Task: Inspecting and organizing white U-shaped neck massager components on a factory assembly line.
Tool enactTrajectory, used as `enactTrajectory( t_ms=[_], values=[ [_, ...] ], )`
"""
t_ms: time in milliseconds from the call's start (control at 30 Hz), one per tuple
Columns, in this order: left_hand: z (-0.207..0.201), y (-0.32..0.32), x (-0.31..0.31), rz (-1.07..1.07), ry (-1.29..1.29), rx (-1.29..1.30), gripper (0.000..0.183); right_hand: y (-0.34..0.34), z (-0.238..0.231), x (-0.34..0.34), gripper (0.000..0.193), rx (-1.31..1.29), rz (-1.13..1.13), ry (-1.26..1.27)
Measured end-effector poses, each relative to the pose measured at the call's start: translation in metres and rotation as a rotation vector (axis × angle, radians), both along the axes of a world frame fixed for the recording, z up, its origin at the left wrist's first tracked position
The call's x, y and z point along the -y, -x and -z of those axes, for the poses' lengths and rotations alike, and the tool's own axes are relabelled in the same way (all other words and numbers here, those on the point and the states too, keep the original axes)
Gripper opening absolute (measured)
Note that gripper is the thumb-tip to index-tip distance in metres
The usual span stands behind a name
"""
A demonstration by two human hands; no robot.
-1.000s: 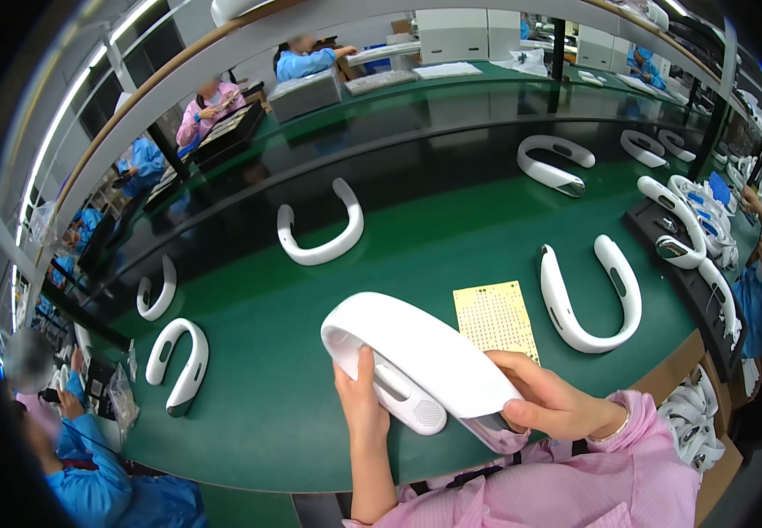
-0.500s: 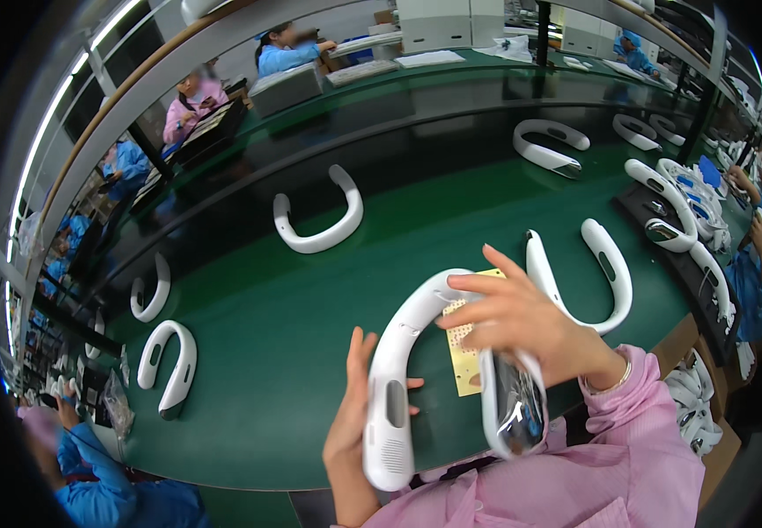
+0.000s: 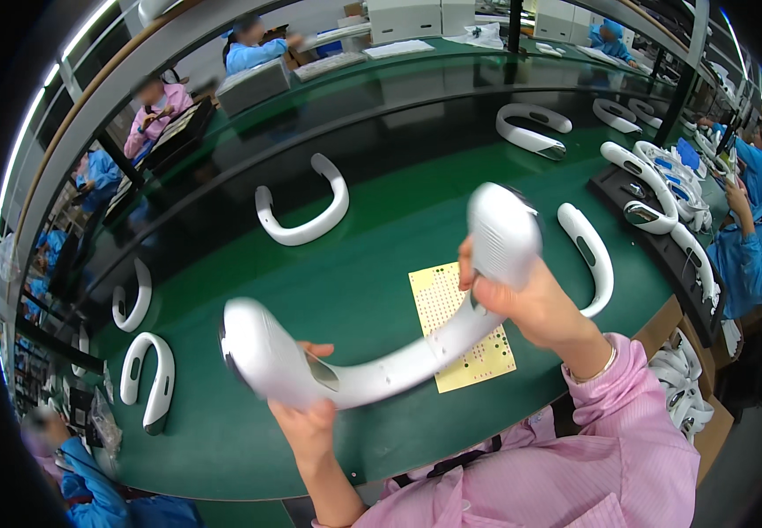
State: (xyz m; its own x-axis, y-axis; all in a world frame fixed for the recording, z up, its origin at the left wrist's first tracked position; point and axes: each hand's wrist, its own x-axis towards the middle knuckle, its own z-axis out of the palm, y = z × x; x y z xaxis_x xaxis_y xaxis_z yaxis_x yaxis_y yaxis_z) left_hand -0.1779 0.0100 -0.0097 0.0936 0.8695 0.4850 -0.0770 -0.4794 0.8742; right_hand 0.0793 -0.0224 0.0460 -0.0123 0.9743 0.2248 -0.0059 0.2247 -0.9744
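A white U-shaped neck fan [image 3: 390,374] is held up over the bench, its curved middle toward me and its two thick ends pointing away. My left hand [image 3: 306,427] is closed round the left arm of the fan, below its ribbed end. Round the other arm, my right hand [image 3: 535,304] grips just under the ribbed right end, which looks blurred. Beneath the fan lies a yellow sheet [image 3: 438,295] with printed dots, partly covered by it. Beside my right hand, another neck fan [image 3: 601,268] rests on the bench, partly hidden by that hand.
On the green bench [image 3: 222,449] lie more neck fans, one [image 3: 306,231] ahead and one [image 3: 152,378] at left. A black tray [image 3: 632,211] with fans stands at right, near a cardboard box [image 3: 706,422] of white parts. Co-workers sit around.
The neck fan has been turned so both ends now point away from me. My right hand has moved from above the sheet onto the right arm of the fan.
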Motion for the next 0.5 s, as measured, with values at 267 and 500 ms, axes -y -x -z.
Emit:
enactTrajectory(
  t_ms=[267,500],
  values=[
    [-0.004,-0.010,-0.023,0.182,0.700,0.585,0.055,0.010,-0.001,-0.018,0.044,-0.467,-0.150,0.530],
    [0.016,-0.001,-0.037,0.236,0.657,0.565,0.064,0.013,0.016,-0.035,0.032,-0.368,-0.063,0.511]
  ],
)
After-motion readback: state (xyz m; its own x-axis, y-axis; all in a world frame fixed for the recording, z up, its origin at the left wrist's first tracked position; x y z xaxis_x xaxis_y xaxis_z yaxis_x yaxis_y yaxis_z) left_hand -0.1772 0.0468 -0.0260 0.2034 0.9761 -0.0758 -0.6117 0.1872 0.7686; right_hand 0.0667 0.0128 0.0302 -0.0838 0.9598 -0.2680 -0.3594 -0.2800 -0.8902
